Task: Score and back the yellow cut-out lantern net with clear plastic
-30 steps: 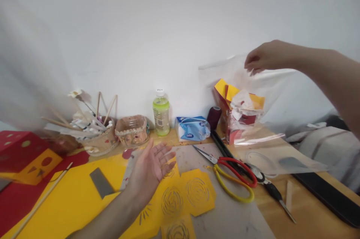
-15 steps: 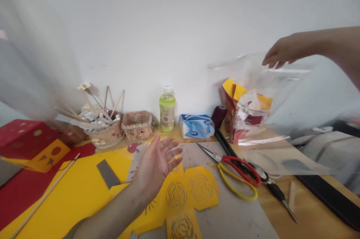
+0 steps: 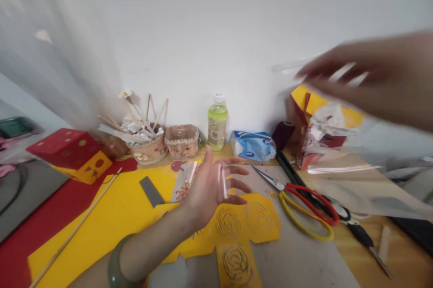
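My left hand (image 3: pixel 206 188) is held over the yellow cut paper (image 3: pixel 233 263), palm facing right and fingers spread. A glossy clear strip (image 3: pixel 221 182) shows across its palm; whether it is stuck there or rests loosely I cannot tell. Behind the wrist lies a clear packet with red bits (image 3: pixel 184 182). My right hand (image 3: pixel 341 67), smeared by motion, is raised at the upper right with gaps between its fingers. It is above the clear plastic bag (image 3: pixel 338 170), which has yellow and red paper scraps (image 3: pixel 314 100) and crumpled white tissue (image 3: pixel 328 116) about it. Contact with the bag is unclear.
Red-and-yellow-handled scissors (image 3: pixel 304 202) lie right of the cut paper, near a black-handled pointed tool (image 3: pixel 365 238). Along the wall stand a green bottle (image 3: pixel 217 125), a blue tissue pack (image 3: pixel 253 146) and small baskets (image 3: pixel 182 141). A red box (image 3: pixel 64 146) and thin stick (image 3: pixel 77 229) lie left.
The view has turned left, so the table things appear further right. My right hand has come lower and nearer across the bag. The glossy strip now shows at my left palm, fingers still spread.
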{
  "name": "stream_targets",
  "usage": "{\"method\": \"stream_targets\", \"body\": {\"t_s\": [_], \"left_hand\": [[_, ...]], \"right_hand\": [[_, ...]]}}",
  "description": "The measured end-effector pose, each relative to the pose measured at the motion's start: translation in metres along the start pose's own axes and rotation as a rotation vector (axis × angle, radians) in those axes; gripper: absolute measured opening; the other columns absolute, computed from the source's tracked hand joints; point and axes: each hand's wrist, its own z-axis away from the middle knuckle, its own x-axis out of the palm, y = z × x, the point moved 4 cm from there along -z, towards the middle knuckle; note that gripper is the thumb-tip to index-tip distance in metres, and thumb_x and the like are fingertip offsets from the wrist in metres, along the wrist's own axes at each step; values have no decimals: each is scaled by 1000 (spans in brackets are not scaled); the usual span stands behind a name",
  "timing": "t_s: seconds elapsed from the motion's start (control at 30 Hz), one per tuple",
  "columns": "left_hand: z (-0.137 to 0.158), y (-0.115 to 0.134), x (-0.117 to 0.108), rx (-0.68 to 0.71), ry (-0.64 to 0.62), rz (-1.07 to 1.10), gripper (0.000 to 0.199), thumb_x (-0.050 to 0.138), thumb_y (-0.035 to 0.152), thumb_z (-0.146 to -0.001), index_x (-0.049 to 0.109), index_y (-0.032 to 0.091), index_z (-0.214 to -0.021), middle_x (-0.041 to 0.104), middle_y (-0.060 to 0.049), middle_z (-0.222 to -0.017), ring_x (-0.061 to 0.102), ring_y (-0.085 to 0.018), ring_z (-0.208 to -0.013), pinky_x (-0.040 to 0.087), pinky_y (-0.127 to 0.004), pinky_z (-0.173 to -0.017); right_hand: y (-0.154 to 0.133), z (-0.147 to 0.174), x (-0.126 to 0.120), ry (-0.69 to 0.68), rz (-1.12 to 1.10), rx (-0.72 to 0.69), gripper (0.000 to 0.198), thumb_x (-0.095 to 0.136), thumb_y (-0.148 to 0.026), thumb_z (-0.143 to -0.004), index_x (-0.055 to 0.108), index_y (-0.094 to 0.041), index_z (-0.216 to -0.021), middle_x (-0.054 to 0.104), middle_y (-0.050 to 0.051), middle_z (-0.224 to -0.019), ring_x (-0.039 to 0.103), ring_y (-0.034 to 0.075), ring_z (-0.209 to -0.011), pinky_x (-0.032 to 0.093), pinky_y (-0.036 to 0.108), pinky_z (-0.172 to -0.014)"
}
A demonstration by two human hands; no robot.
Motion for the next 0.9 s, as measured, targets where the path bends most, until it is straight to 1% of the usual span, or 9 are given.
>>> {"method": "stream_targets", "body": {"t_s": [0.07,0.1,0.2,0.3,0.47,0.6,0.7,0.8,0.9], "left_hand": [[1,-2,2,-14,-73,-126,73,26,77,-78,53,15,-105,58,-10,-94,62,-19,-66,50,-30,-53],[1,-3,2,-11,-102,-192,75,25,79,-76,53,16,-107,59,-10,-95,62,-19,-65,49,-30,-53],[2,-4,0,13,-116,-378,82,22,82,-73,54,16,-110,63,-12,-92,63,-19,-67,49,-28,-54],[3,-3,-3,22,-76,-470,83,24,82,-72,57,15,-109,65,-13,-88,63,-20,-75,49,-27,-58],[6,1,-17,-55,-54,-382,75,27,77,-78,59,16,-106,65,-11,-92,61,-19,-80,49,-25,-61],[6,0,-45,-121,129,-382,38,58,48,-80,67,14,-93,66,-8,-87,59,-12,-70,48,-22,-61],[9,-5,-62,-199,220,-525,17,69,16,-68,71,14,-85,67,-6,-79,57,-10,-65,45,-19,-59],[11,-9,-68,-256,199,-576,24,64,7,-65,73,16,-85,63,-1,-65,55,-9,-55,44,-20,-55],[7,-10,-68,-250,154,-605,28,61,1,-64,74,17,-84,59,3,-56,51,-6,-48,42,-20,-53]], "right_hand": [[-61,23,45,-12,-15,-227,19,53,-37,-84,67,-25,-90,67,2,-77,62,15,-67,45,28,-59],[-82,32,67,-85,-77,-297,18,52,-30,-86,65,-23,-95,67,2,-79,61,14,-67,45,26,-59],[-111,48,117,-290,-165,-337,15,56,-20,-82,63,-18,-95,64,4,-88,60,13,-69,43,23,-56],[-108,52,137,-305,-236,-294,9,55,-15,-82,63,-16,-85,61,5,-86,57,11,-66,40,22,-55],[-99,65,142,-101,-339,-356,15,49,-15,-87,61,-15,-79,60,4,-79,55,11,-65,40,22,-55],[-92,95,154,-1,-381,-374,14,47,-14,-90,60,-17,-87,62,5,-88,60,11,-76,45,22,-64],[-87,121,168,-14,-287,-362,16,46,-12,-88,61,-19,-90,61,4,-86,58,11,-68,42,22,-55],[-85,139,180,-100,-278,-336,19,45,-13,-88,62,-20,-91,61,3,-76,56,11,-60,38,23,-50],[-81,144,190,-238,-461,-186,19,45,-15,-88,63,-20,-93,65,4,-82,62,12,-69,47,23,-58]]}}
